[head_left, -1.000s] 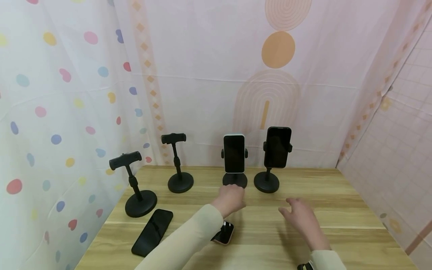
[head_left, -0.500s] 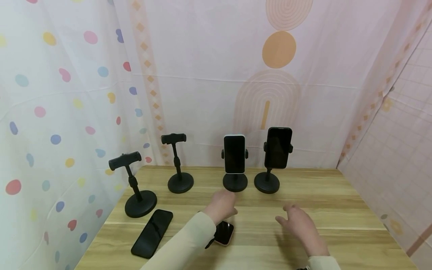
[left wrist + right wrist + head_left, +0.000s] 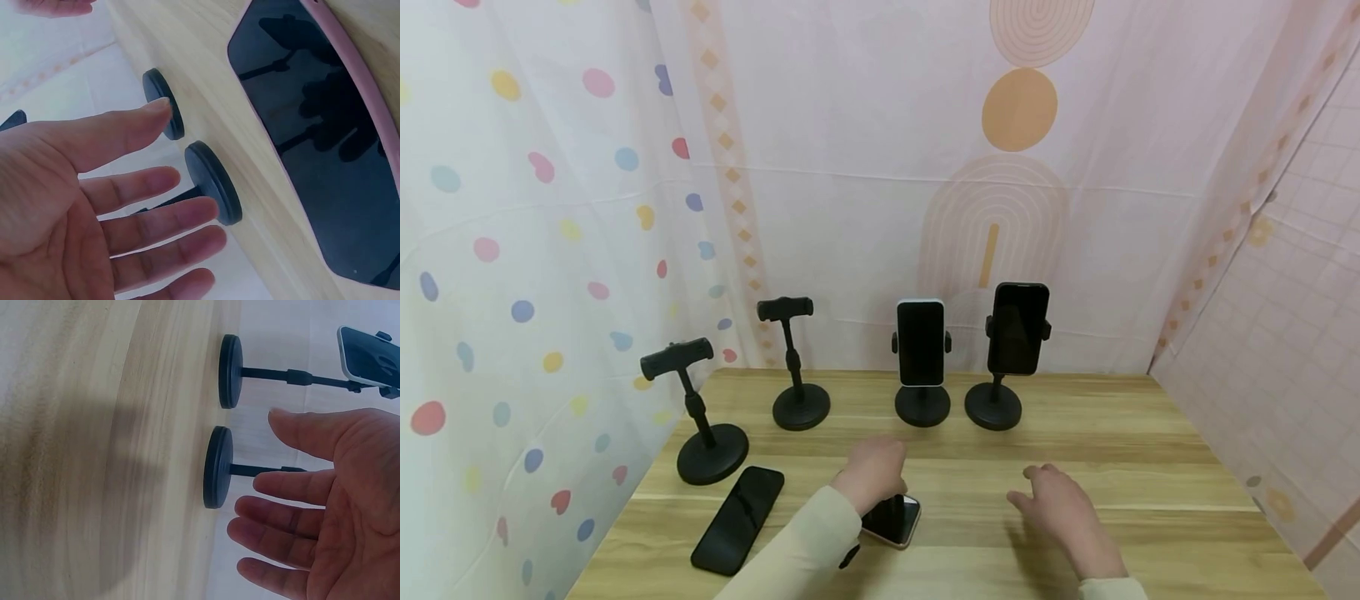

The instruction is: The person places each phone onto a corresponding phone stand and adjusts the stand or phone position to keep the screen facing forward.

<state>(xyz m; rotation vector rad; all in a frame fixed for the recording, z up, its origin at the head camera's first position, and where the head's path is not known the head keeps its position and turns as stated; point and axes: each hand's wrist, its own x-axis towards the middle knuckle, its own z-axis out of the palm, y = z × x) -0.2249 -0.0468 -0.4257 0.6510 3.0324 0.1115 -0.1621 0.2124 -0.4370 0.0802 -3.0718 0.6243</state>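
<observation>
My left hand (image 3: 874, 473) hovers over a smartphone with a pink edge (image 3: 893, 522) that lies face up on the table. In the left wrist view that phone (image 3: 312, 156) is apart from the loosely spread fingers (image 3: 169, 209), and nothing is held. My right hand (image 3: 1062, 510) hangs over the table to the right, with relaxed, bare fingers (image 3: 275, 534). Beyond the hands stand two black phone stands, one gripping a light-edged phone (image 3: 921, 343), the other a black phone (image 3: 1018, 328).
A larger black phone (image 3: 738, 520) lies face up at the left. Behind it are two phone stands, a nearer one (image 3: 712, 453) and a farther one (image 3: 801, 406), with no phones in their clamps. Patterned curtains (image 3: 850, 167) hang behind the wooden table (image 3: 1150, 467).
My left hand has drawn back from the light-edged phone's stand and come down left over the pink-edged phone. My right hand has shifted slightly nearer and left.
</observation>
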